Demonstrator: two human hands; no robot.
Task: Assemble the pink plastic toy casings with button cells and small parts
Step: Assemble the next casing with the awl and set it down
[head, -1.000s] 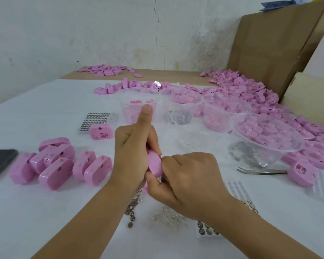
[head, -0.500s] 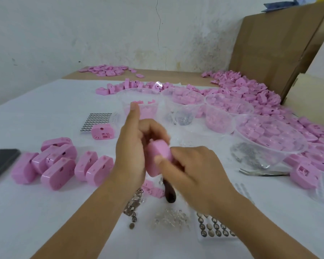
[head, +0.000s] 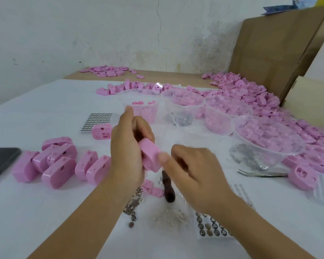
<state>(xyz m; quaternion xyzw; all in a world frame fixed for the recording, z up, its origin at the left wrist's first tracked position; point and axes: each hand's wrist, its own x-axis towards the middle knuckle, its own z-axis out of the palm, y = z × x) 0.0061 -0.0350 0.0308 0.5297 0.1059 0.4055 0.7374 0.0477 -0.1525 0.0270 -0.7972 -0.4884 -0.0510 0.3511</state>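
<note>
The left hand (head: 126, 146) holds a closed pink casing (head: 149, 156) in the air above the white surface (head: 45, 212), near the middle of the view. Its fingers (head: 144, 128) curl over the casing's far side, while the index finger sticks up straight. The right hand (head: 196, 176) sits just beside it with its thumb tip touching the casing's lower right end. The other fingers of this hand are loosely curled and blurred, so I cannot tell whether they grip the casing.

Below the hands lie a dark-handled tool (head: 167, 187), a scatter of small clear parts (head: 170, 216), some loose button cells (head: 132, 215) and a tray of button cells (head: 211, 228). A cluster of closed casings (head: 52, 163) stands to the left, near a dark phone (head: 0, 159). Farther back are another sheet of cells (head: 99, 119) and clear cups (head: 138, 107) of pink pieces. A large clear bowl (head: 269, 139) stands on the right, with tweezers (head: 262, 173) in front of it
</note>
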